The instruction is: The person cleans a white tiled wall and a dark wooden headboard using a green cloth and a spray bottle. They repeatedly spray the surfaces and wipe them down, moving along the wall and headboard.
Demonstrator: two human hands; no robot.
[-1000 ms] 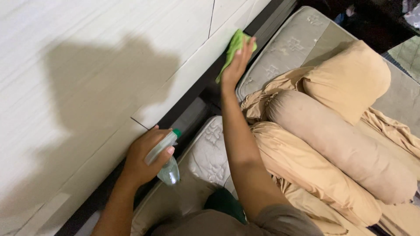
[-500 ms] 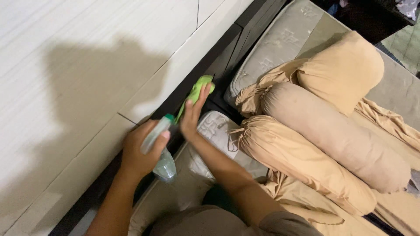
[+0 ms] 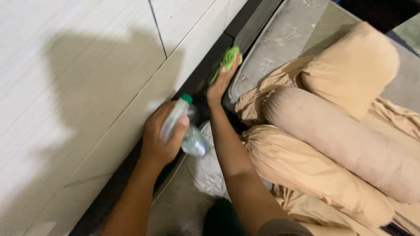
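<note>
Crumpled green cloth [image 3: 228,60] pressed against dark bed-frame edge [image 3: 205,76] at about twelve o'clock, pinned under flat fingers of right hand [image 3: 221,83]. Clear plastic spray bottle with green cap [image 3: 183,126] gripped in closed left hand [image 3: 162,137], at nine o'clock of right forearm. Grey quilted mattress [image 3: 280,39] and tan bolster pillows [image 3: 341,140] at three o'clock; pale wall panels [image 3: 87,65] at ten.
</note>
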